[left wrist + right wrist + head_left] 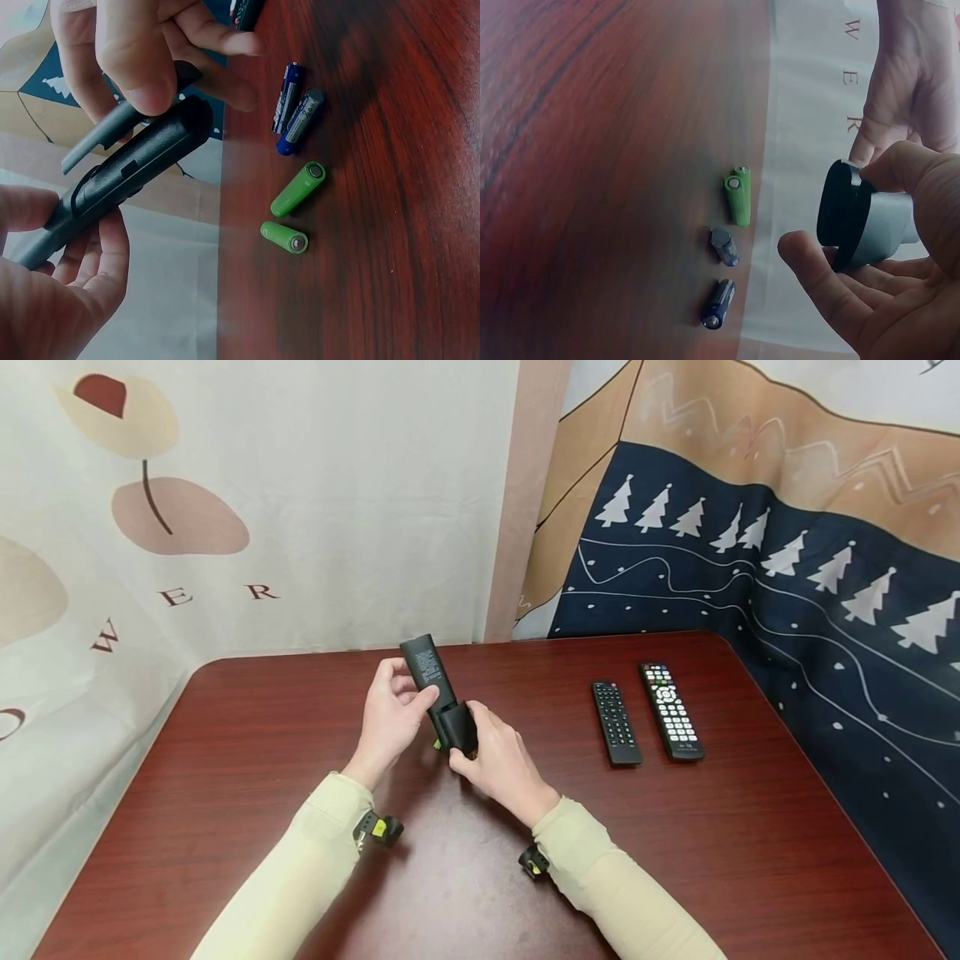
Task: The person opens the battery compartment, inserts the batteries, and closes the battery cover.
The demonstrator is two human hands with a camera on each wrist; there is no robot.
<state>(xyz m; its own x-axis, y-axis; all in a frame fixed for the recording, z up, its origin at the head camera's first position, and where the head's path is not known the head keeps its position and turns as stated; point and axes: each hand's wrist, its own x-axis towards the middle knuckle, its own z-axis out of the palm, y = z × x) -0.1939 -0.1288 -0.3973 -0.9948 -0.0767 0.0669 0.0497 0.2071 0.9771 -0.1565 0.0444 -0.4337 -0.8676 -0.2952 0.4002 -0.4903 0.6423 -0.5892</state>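
Note:
A black remote control (425,662) is held above the table, its printed back upward, with my left hand (390,717) gripping it between thumb and fingers. The left wrist view shows its battery compartment (142,161) uncovered. My right hand (508,764) pinches the black battery cover (105,133), which is lifted off the remote's back and tilted close over the compartment. On the table below lie two green batteries (298,189) and two blue batteries (301,121), mostly hidden by the hands in the head view.
To the right, a smaller black remote (617,724) and a longer remote with white buttons (672,714) lie side by side on the reddish-brown table (247,793). Behind the table hang a pale curtain (360,510) and a dark blue cloth with trees (675,560).

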